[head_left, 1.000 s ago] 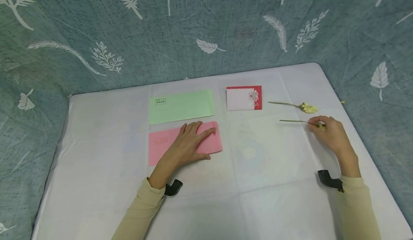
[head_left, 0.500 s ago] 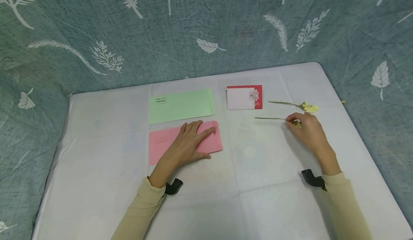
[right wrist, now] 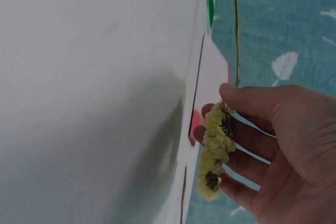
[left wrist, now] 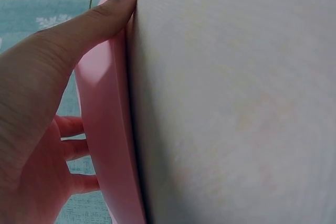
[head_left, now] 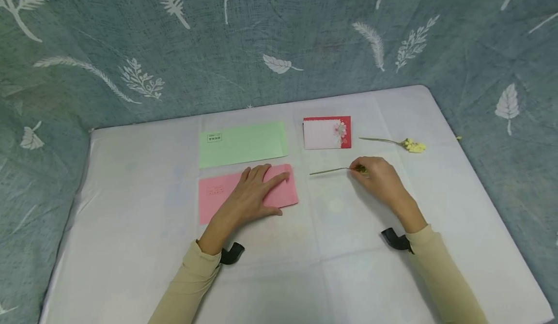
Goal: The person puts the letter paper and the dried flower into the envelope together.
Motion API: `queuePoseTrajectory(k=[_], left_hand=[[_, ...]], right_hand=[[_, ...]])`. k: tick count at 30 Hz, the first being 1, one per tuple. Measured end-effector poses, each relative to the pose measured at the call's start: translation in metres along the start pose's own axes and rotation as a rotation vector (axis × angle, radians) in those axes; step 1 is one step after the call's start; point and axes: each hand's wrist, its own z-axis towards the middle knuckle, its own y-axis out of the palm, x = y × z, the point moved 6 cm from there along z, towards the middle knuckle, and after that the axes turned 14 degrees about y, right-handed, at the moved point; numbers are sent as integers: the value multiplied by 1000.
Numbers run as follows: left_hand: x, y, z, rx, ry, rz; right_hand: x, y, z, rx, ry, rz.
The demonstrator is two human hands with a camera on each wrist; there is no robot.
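Right hand (head_left: 377, 178) pinches a dried flower sprig (head_left: 335, 170) at its yellow bloom end, thumb and fingers curled round it; thin stem sticks out toward the pink envelope (head_left: 248, 192). In the right wrist view the yellow bloom cluster (right wrist: 214, 150) sits between thumb and fingertips (right wrist: 207, 132), stem running up and away from the hand (right wrist: 273, 145). Sprig is over the middle of the counter (head_left: 131, 246), below the red-and-white card (head_left: 327, 132), stem tip just short of the pink envelope's right edge; cannot tell whether it is lifted or touching the cloth.

Left hand (head_left: 253, 198) lies flat on the pink envelope, fingers straight and slightly spread, palm down, covering its middle and right part. Left wrist view shows the thumb (left wrist: 89, 22) pressed along the envelope's edge (left wrist: 107, 129) against the white counter cloth (left wrist: 236, 103), the other fingers on the pink surface.

Green envelope (head_left: 242, 144) lies just behind the pink one, parallel, small gap between them. Card sits to the right of the green envelope, apart from it. A second dried sprig with yellow bloom (head_left: 398, 143) lies on the counter right of the card, well clear of the right hand. Both wrists carry a black strap-mounted device; sleeves are beige. Teal leaf-print fabric (head_left: 279, 38) hangs behind and around the counter.
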Motion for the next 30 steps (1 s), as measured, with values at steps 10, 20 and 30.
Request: queuePoseTrajectory(k=[10, 20, 30], left_hand=[[-1, 1, -1, 6, 8, -11], [-1, 1, 0, 18, 9, 0], [0, 0, -1, 43, 32, 8]], right_hand=[[-31, 16, 8, -9, -77, -5], [-55, 32, 14, -50, -118, 6], [-81, 58, 22, -123, -164, 11]])
